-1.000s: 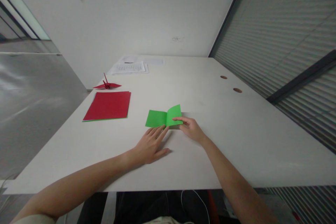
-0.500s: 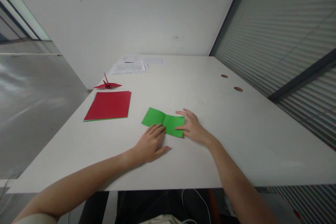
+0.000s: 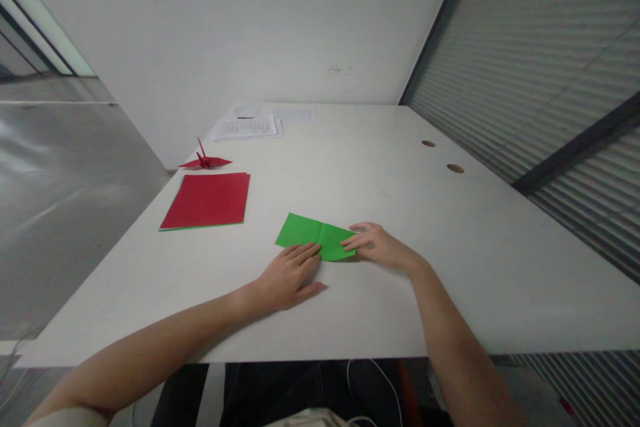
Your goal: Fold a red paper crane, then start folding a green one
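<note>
A green sheet of origami paper (image 3: pixel 303 229), folded to a rectangle with a crease across its middle, lies on the white table in front of me. Flat on its near edge rests my left hand (image 3: pixel 290 275), fingers stretched out and thumb apart. At the right end of the sheet, my right hand (image 3: pixel 377 243) grips the paper between its fingers and thumb. That end looks slightly raised, with a shadow under it; the thumb is mostly hidden.
A stack of coloured paper (image 3: pixel 207 200), red on top, lies to the left. Behind it sits a red paper crane (image 3: pixel 205 162). Printed sheets (image 3: pixel 247 127) lie at the back, and two round holes (image 3: pixel 455 168) pierce the table at right.
The green paper has turned slightly clockwise and shifted a little right. My right hand has closed on its right end, while my left hand stays almost in place.
</note>
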Demonstrator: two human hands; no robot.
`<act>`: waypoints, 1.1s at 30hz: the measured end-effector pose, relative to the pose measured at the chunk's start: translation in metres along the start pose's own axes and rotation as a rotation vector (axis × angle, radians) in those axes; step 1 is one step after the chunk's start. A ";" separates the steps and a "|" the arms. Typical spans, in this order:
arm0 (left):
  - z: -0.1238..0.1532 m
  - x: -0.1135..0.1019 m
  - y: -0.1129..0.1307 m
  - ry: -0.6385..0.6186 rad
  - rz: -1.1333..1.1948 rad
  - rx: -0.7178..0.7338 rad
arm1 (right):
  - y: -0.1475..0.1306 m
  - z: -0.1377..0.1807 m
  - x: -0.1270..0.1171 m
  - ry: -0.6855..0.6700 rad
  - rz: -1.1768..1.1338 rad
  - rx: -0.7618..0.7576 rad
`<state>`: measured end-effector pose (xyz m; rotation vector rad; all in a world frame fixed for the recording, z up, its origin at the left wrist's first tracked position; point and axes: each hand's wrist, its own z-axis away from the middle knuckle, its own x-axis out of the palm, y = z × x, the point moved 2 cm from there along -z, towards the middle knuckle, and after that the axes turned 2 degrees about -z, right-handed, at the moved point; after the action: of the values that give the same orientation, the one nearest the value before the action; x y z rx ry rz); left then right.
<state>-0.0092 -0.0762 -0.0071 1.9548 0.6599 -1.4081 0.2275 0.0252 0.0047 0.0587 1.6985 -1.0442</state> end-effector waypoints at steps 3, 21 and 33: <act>0.001 0.000 0.000 0.034 0.004 0.005 | 0.003 0.000 0.000 -0.015 -0.142 0.010; 0.004 0.000 0.008 0.035 0.041 0.051 | -0.002 -0.021 0.031 0.346 -0.043 0.317; -0.005 -0.004 -0.009 0.022 0.336 -0.119 | -0.011 -0.024 0.033 0.354 0.178 0.401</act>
<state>-0.0134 -0.0665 -0.0045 1.8856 0.3911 -1.1175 0.1907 0.0194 -0.0145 0.6752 1.7284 -1.2775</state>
